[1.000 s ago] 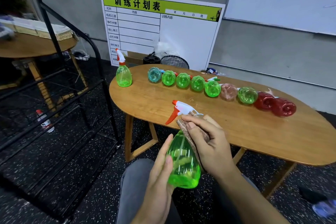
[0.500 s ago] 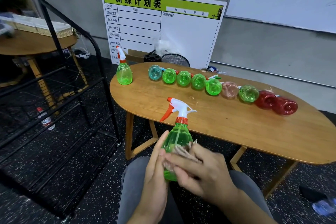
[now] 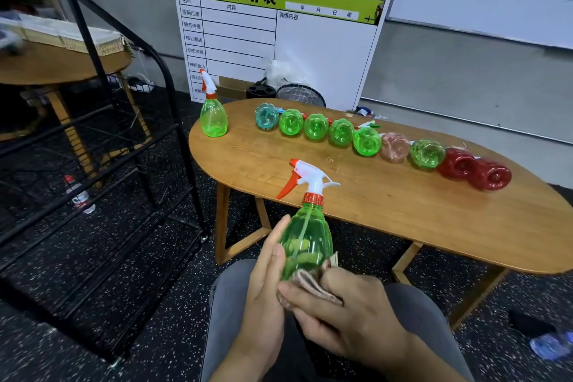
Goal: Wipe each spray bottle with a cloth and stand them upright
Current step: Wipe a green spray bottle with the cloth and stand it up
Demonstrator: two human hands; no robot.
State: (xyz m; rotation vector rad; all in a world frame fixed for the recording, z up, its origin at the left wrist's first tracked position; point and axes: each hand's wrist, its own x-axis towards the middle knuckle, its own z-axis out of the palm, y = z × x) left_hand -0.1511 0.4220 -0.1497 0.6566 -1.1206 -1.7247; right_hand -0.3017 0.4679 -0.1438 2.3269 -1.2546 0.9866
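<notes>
A green spray bottle (image 3: 305,245) is steadied by the flat left hand (image 3: 266,285) and gripped through a cloth (image 3: 313,284) by the right hand (image 3: 344,316); it could be dropped if squeezed loosely

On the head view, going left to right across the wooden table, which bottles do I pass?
Upright green bottle → teal lying bottle → four green lying bottles → pink bottle → green bottle → two red bottles.

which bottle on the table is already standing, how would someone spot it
Start at the oval wooden table and go to its far left end, in front of the white planning board. The green spray bottle there stands alone, upright, trigger head on top; every other bottle on the table lies in a row.
</notes>
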